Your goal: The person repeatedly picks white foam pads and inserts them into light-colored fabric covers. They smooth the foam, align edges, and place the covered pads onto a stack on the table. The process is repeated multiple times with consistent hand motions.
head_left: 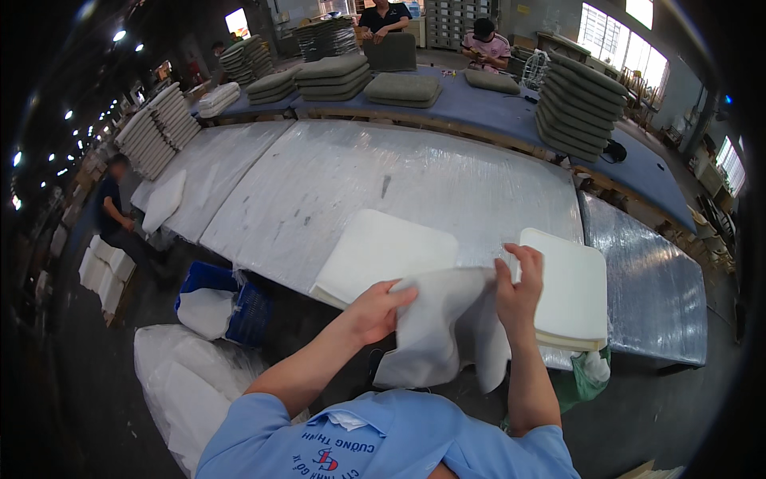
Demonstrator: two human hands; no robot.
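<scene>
Between both hands, thin white fabric cover (443, 323) hangs: left hand (373, 311) and right hand (517, 291) fingers pinched on its top edge; best kept taut, level.

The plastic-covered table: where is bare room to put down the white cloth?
The table is bare behind the left foam pad and right foam pad, up to its far edge. Its near edge is crowded: both pads lie there, with both hands holding the white cloth.

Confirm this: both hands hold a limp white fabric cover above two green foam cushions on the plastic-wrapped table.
Not quite: the head view shows the two foam cushions are white, not green. Left hand and right hand do hold the limp white fabric cover by the plastic-wrapped table.
</scene>
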